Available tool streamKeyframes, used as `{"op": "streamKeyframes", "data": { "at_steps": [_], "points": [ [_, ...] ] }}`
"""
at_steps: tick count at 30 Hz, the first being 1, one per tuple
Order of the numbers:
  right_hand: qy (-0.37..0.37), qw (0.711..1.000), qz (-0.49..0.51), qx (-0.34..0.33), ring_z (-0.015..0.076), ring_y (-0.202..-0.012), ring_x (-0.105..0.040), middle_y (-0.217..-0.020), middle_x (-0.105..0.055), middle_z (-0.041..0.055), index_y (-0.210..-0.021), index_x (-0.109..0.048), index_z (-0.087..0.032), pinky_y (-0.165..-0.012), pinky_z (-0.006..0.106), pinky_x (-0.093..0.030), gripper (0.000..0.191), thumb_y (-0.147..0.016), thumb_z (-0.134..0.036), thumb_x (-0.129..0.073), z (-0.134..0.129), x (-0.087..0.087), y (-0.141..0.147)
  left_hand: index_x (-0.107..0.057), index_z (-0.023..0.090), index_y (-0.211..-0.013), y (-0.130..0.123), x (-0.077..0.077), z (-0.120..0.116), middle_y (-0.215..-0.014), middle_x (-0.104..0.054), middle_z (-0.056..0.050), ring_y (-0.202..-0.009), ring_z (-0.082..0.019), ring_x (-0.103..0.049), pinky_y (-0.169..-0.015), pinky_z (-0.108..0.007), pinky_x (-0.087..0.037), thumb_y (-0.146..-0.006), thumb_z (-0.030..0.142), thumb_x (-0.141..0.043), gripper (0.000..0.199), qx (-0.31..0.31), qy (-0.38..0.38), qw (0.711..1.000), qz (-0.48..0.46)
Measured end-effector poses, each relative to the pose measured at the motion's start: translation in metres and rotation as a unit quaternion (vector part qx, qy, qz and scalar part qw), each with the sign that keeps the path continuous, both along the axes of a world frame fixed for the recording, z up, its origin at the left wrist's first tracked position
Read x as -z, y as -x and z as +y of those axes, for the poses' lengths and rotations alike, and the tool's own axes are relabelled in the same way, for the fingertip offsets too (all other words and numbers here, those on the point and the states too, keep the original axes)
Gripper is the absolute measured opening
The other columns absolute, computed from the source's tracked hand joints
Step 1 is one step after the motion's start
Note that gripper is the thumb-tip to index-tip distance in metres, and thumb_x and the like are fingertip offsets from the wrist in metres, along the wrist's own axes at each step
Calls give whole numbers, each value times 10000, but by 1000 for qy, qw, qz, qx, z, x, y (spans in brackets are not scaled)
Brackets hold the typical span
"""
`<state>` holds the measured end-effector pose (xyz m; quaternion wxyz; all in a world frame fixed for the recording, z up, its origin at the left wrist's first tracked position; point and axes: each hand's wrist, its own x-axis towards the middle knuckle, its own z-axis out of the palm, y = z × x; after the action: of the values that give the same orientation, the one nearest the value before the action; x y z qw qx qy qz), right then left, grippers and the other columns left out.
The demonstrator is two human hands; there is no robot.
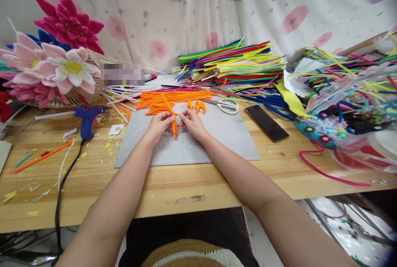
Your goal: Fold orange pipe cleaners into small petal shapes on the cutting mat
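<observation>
Between my two hands are several orange pipe cleaners (175,128), some hanging downward and one sticking up above the fingers. My left hand (160,125) is closed in a pinch around them. My right hand (192,123) pinches a short orange end close beside it. Just behind the hands lies a pile of straight orange pipe cleaners (186,95) on a grey cutting mat (204,147). To the right of the pile are a few small bent orange pieces (197,106). Scissors with pale handles (228,106) rest near them.
A blue glue gun (87,119) with a black cord lies left of the mat. Fluffy flowers (71,27) stand behind it. A phone (266,123) is at the right. Bundles of colored pipe cleaners (232,62) line the back. A plastic tub (369,151) sits far right.
</observation>
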<state>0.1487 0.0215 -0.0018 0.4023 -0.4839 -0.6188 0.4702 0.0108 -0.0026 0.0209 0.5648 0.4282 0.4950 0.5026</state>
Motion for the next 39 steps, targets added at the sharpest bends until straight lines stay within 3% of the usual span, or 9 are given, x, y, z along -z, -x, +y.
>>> {"op": "streamKeyframes", "data": {
  "at_steps": [4,10,17,21,24,27,33,39],
  "points": [
    [8,1000,-1,-3,86,-480,-475,-561,-542,-56,-765,-421,-206,-508,215,-374,118,-814,-312,-417,-1,1,0,-612,130,-747,0,1,0,-628,-602,-4,-513,-96,-553,-466,-208,-459,-529,281,-768,307,11,-1,1000,-5],
    [-48,997,-38,-45,94,-572,-527,-624,-572,-39,-746,-453,-194,-578,225,-397,131,-800,-315,-455,-4,4,1,-552,145,-667,-7,-2,-1,-631,-593,6,-543,-110,-571,-471,-216,-457,-596,294,-721,236,-76,11,997,-19],
    [-41,994,-18,-100,86,-576,-466,-648,-505,-55,-783,-441,-191,-557,215,-359,209,-750,-376,-532,-6,3,5,-534,147,-616,-8,-1,2,-547,-518,47,-410,-27,-418,-357,-139,-254,-610,234,-712,199,-116,-21,993,-31],
    [-80,991,-70,-79,85,-605,-409,-662,-458,-55,-720,-434,-181,-572,218,-321,206,-727,-357,-540,-5,4,5,-529,157,-652,-10,0,2,-608,-564,30,-481,-66,-505,-436,-171,-378,-609,270,-708,216,-102,-2,994,-47],
    [-96,990,-68,-81,80,-591,-380,-647,-437,-59,-690,-416,-181,-561,216,-306,255,-718,-397,-549,-5,5,5,-532,155,-642,-12,1,2,-587,-550,38,-503,-67,-503,-473,-175,-391,-623,251,-696,192,-107,-27,994,-25],
    [-50,992,-14,-117,75,-524,-369,-565,-413,-67,-658,-394,-187,-513,212,-295,289,-737,-428,-531,-7,2,3,-538,150,-621,-12,1,2,-564,-537,42,-513,-59,-489,-491,-165,-381,-631,210,-686,160,-109,-62,992,-2],
    [43,982,87,-164,60,-434,-349,-485,-452,-62,-640,-424,-178,-456,201,-280,316,-803,-443,-483,-12,-12,-4,-502,158,-604,-11,-2,0,-576,-550,35,-512,-73,-510,-520,-197,-411,-582,234,-719,232,-93,-21,992,-77],
    [32,981,82,-173,70,-483,-396,-534,-487,-47,-699,-489,-166,-495,201,-320,279,-850,-393,-430,-14,-14,1,-476,167,-587,-12,-3,-1,-564,-513,49,-498,-78,-490,-521,-220,-408,-597,243,-698,235,-150,-51,985,-73]
  ]
}}
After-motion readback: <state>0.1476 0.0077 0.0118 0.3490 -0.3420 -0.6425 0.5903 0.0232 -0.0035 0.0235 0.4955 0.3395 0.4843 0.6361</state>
